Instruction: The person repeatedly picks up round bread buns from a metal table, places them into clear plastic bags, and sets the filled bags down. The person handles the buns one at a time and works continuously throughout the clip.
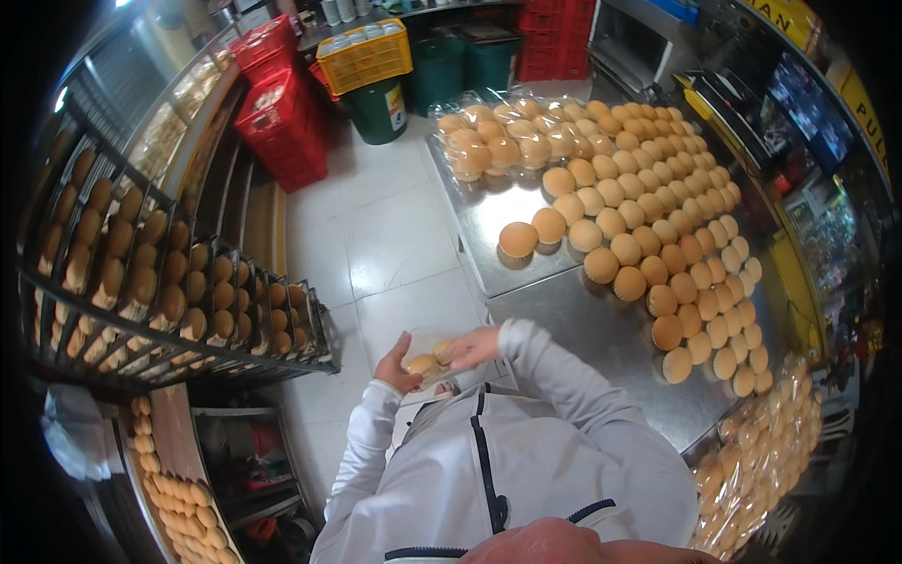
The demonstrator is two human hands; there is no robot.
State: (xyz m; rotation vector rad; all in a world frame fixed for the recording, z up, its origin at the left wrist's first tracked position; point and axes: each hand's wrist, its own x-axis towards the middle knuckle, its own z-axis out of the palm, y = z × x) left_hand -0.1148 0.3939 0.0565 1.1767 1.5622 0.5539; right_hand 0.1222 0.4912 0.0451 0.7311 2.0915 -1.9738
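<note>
My left hand [396, 366] holds a clear plastic bag [421, 341] in front of my waist. Inside or at the mouth of it are round golden buns: one bun [423, 365] lies beside my left fingers, another bun [444, 349] is partly covered by my right hand [476, 347]. The right fingers reach across that second bun and touch the bag's right side; blur hides how firmly they grip. To my right, many loose buns [626, 249] stand in rows on a stainless steel table [518, 317]. Bagged buns [504, 151] lie at its far left corner.
More bagged buns [757, 458] are piled at the near right. A metal rack [211, 345] full of buns stands to my left, above a lower tray of buns [184, 511]. Red crates [282, 134], a green bin [380, 116] and a yellow crate [365, 60] stand ahead on the tiled floor [394, 225].
</note>
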